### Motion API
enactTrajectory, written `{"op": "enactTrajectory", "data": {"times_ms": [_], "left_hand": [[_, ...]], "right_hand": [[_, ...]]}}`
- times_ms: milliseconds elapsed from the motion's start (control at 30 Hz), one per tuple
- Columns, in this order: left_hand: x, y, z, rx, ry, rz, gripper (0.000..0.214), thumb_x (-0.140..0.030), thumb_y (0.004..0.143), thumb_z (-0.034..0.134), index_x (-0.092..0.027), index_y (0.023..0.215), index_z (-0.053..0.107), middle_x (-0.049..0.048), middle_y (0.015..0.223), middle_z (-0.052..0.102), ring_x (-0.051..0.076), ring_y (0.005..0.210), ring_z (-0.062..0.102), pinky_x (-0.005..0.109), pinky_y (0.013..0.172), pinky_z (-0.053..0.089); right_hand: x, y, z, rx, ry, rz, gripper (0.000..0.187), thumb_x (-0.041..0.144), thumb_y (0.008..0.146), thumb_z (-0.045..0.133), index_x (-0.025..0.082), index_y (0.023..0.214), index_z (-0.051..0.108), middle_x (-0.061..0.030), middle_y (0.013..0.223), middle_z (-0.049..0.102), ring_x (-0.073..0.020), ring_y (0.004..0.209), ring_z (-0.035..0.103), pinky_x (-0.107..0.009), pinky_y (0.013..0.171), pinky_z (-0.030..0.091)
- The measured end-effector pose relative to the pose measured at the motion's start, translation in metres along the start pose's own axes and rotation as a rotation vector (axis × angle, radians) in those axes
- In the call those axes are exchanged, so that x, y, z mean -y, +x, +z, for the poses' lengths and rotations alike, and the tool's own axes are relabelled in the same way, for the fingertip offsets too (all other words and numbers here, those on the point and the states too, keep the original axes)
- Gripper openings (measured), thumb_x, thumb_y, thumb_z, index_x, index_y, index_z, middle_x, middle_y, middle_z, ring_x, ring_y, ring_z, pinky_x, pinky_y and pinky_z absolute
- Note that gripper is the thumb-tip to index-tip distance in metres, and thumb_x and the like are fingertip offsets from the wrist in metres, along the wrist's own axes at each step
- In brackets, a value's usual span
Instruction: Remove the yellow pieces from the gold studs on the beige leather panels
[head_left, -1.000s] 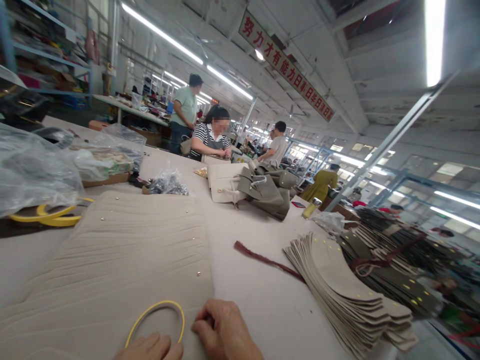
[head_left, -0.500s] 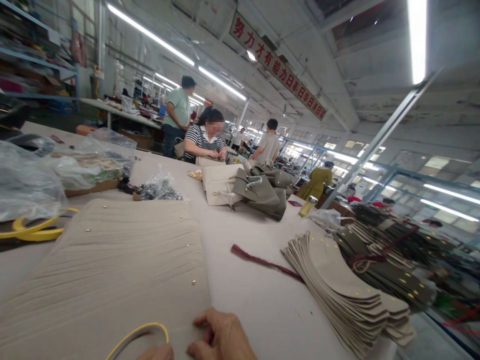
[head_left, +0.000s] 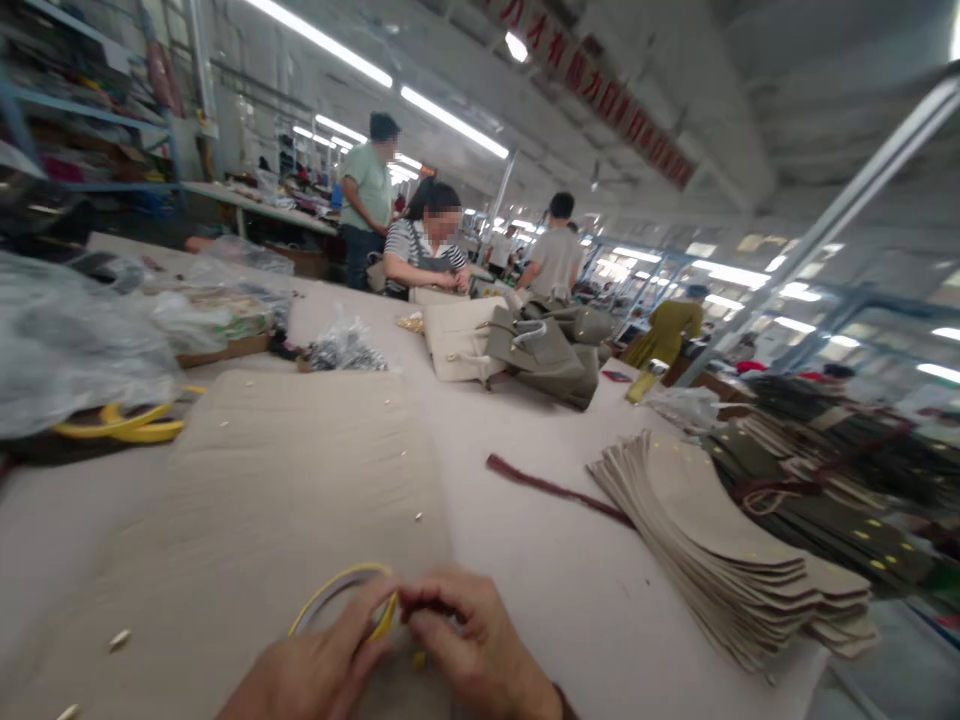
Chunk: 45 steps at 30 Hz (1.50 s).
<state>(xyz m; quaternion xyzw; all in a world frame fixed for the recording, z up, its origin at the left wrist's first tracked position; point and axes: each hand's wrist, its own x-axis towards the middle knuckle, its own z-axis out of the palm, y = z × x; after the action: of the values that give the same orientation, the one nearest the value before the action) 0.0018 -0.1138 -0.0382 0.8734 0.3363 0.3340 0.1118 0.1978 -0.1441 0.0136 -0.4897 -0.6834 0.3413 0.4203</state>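
At the bottom middle, my left hand (head_left: 322, 655) is closed around a thin yellow-edged strap (head_left: 341, 575), which loops up behind the fingers. My right hand (head_left: 472, 635) meets it at the strap's end, fingertips pinched together; what they hold, if anything, is hidden. A small yellow bit shows just under the right fingers. Both hands are above a layered stack of beige panels (head_left: 300, 470) dotted with small gold-coloured metal studs, several of them along its edges.
Fanned beige pieces (head_left: 697, 540) and dark green ones (head_left: 817, 500) lie at the right, near a dark red strip (head_left: 555, 490). Handbags (head_left: 465, 335) stand at the back before a seated person. Plastic bags (head_left: 75, 340) and yellow-edged straps (head_left: 135, 425) are at the left.
My left hand has come up further into view with the strap, and my right hand has moved off the panel's edge to meet it. The view has shifted, leaving things lower at right.
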Motion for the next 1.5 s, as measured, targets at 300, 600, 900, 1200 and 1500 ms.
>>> {"op": "enactTrajectory", "data": {"times_ms": [300,600,900,1200,1500], "left_hand": [[-0.027,0.012,-0.025,0.139,0.036,-0.028,0.03,-0.026,0.099,0.034,-0.018,0.128,0.034,0.0024,0.081,0.073,0.016,0.062,0.07,0.023,0.049,0.048],[-0.028,0.015,-0.025,0.207,0.063,-0.061,0.012,-0.016,0.095,0.04,-0.02,0.095,0.051,-0.0023,0.066,0.063,0.014,0.055,0.062,0.024,0.046,0.036],[-0.031,0.02,-0.018,0.001,0.045,0.034,0.022,-0.014,0.096,0.035,-0.019,0.08,0.05,-0.0026,0.064,0.055,0.01,0.052,0.05,0.021,0.049,0.034],[-0.045,0.019,-0.019,-0.072,0.058,0.083,0.017,-0.012,0.095,0.038,-0.018,0.085,0.05,-0.002,0.066,0.055,0.012,0.057,0.051,0.024,0.054,0.039],[-0.033,0.02,-0.018,0.348,0.299,-0.095,0.012,-0.011,0.092,0.046,-0.019,0.087,0.054,0.0037,0.084,0.059,0.02,0.076,0.053,0.032,0.065,0.046]], "right_hand": [[0.003,-0.001,0.002,0.037,-0.085,-0.105,0.012,0.017,0.085,0.058,0.018,0.087,0.07,-0.0033,0.078,0.07,-0.0139,0.07,0.064,-0.024,0.07,0.051],[-0.006,-0.004,0.012,-0.108,-0.42,-0.318,0.02,0.011,0.08,0.049,0.02,0.073,0.065,-0.0014,0.062,0.064,-0.0126,0.057,0.058,-0.023,0.059,0.046],[0.007,0.004,0.014,-0.109,0.287,0.455,0.016,0.03,0.07,0.064,0.016,0.064,0.061,0.002,0.045,0.06,-0.0113,0.038,0.056,-0.021,0.042,0.046],[-0.014,0.006,-0.005,-0.221,0.071,0.428,0.016,0.03,0.072,0.066,0.015,0.067,0.065,0.0005,0.053,0.064,-0.0104,0.045,0.057,-0.02,0.045,0.046],[-0.036,0.004,-0.021,-0.039,0.154,0.566,0.028,0.041,0.074,0.071,0.013,0.074,0.069,-0.0016,0.058,0.066,-0.0097,0.045,0.059,-0.02,0.048,0.05]]}}
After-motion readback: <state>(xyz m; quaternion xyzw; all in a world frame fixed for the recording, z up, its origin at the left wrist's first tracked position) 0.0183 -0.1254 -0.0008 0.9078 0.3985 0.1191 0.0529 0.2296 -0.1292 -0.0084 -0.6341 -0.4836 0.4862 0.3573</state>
